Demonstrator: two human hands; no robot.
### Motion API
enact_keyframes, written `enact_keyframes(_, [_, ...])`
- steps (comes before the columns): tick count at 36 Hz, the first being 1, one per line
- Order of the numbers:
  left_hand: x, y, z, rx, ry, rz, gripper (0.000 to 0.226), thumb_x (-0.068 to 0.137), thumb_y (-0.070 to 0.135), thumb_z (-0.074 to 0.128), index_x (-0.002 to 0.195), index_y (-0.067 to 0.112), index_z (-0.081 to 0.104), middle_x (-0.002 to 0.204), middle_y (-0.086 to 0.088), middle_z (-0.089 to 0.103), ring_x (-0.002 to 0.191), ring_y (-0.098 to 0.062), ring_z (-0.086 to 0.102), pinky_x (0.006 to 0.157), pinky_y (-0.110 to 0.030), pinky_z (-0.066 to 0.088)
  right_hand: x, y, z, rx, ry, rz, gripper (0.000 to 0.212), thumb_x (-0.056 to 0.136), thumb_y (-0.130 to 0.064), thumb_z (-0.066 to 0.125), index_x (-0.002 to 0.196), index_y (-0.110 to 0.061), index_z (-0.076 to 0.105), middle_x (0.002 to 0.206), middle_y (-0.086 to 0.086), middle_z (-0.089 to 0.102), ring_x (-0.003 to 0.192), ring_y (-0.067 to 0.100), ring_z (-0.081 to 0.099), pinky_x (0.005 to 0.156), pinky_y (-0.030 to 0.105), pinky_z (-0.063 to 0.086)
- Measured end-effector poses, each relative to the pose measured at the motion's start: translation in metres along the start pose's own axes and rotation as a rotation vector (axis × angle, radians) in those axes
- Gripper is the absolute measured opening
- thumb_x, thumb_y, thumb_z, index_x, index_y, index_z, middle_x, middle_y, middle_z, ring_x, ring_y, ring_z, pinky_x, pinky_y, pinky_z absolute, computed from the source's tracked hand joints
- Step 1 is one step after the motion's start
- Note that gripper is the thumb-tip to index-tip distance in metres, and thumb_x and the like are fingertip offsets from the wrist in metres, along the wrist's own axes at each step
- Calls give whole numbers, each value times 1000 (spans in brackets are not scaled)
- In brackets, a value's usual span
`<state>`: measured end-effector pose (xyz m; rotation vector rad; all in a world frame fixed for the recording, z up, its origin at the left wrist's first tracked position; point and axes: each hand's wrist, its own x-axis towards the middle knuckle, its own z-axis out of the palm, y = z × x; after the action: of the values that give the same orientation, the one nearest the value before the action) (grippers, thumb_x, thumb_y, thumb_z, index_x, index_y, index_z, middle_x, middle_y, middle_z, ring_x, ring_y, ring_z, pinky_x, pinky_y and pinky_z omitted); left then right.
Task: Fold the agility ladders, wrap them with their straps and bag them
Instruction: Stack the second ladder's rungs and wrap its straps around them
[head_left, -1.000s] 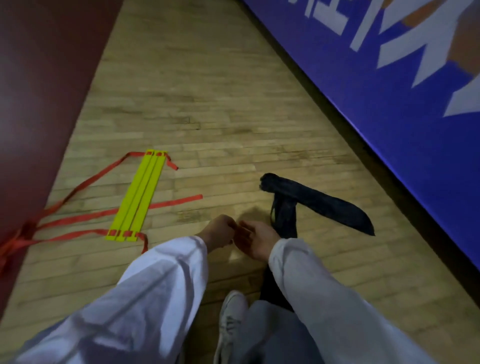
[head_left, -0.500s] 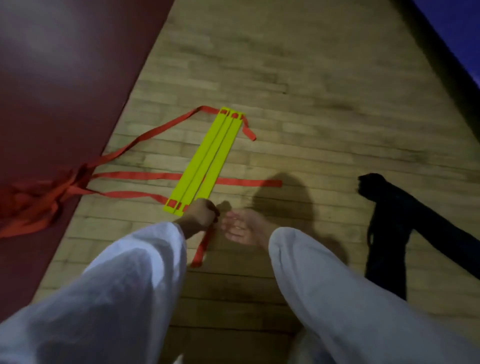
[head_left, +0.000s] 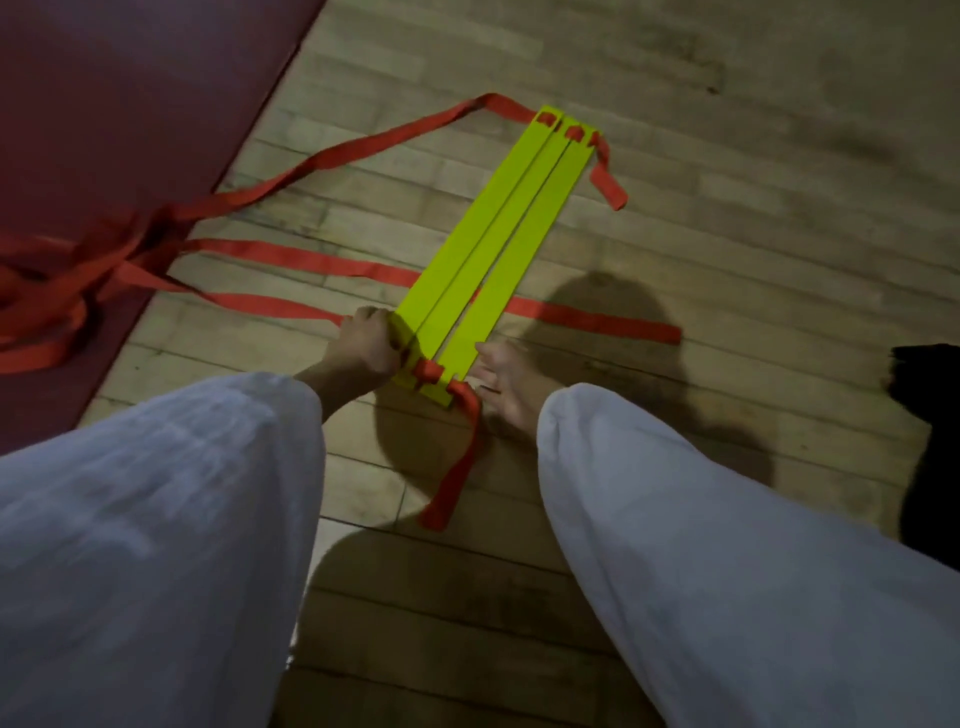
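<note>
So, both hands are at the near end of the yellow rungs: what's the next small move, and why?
Probably push the right hand in against the rungs, squeezing them toward the left hand, which grips their near left edge. The rungs lie fanned, not squarely stacked, and the red straps trail loose onto the mat, so gathering likely precedes wrapping.

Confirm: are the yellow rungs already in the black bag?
No, the yellow rungs lie flat on the wooden floor, apart from the black bag at the right edge.
</note>
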<state>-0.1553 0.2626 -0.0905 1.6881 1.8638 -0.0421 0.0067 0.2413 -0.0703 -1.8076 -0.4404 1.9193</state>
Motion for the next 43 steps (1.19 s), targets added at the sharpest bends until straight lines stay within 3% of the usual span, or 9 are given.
enact_keyframes(2, [-1,-3,1,137,5,58,53,86,16,61,134,5,43,133,-22,42,122,-41,41,97,-46,38,4,6,0,51,-3,0,37,104,-17,33,139,-6,40,139,10,47,127,21,49,94,28,43])
enact_keyframes(7, [-2,-12,2,371,21,97,48,88,18,61,129,2,41,126,-23,46,117,-41,45,92,-46,40,3,25,3,78,-16,39,38,104,-11,21,130,5,45,136,22,48,122,23,57,46,16,42])
enact_keyframes(12, [-3,-11,1,469,16,67,34,93,12,47,126,3,41,124,-19,54,115,-38,49,90,-41,40,0,28,8,26,-7,79,25,102,-16,39,77,-12,43,77,1,46,30,1,44,33,15,34])
enact_keyframes(18, [-5,-14,-2,448,-19,116,41,92,13,52,130,4,42,129,-21,46,120,-39,42,94,-45,39,-3,29,18,-98,16,104,32,98,-23,53,71,-12,42,49,0,39,34,6,34,27,14,24])
enact_keyframes(24, [-13,-28,7,374,-6,227,49,85,22,64,128,7,44,126,-18,42,115,-36,43,91,-43,38,1,33,14,-153,304,-179,17,88,-8,65,100,3,63,77,6,57,63,20,52,52,27,39])
enact_keyframes(30, [-22,-28,15,14,-84,263,34,80,0,61,112,1,50,111,-21,57,102,-38,55,77,-36,41,2,36,2,-157,293,-154,18,87,-12,63,75,-13,49,95,14,66,81,25,61,71,33,47])
enact_keyframes(35, [-25,-4,10,60,-233,278,30,81,-2,55,110,2,59,112,-20,63,106,-35,58,77,-31,42,8,38,2,-47,257,-55,49,76,3,59,123,1,46,119,16,56,108,36,57,85,43,50])
enact_keyframes(41, [-41,16,1,-22,-398,294,36,85,-3,55,121,1,53,118,-17,62,108,-30,58,79,-30,41,-13,34,-17,74,110,89,19,99,-11,46,111,-12,60,91,11,60,72,24,54,81,38,50])
enact_keyframes(43, [-52,25,-4,-103,-416,293,30,85,-6,52,114,3,58,99,-10,63,92,-21,59,69,-25,39,-23,34,-30,95,91,78,30,100,-14,47,128,-9,56,114,15,62,84,29,60,95,45,47])
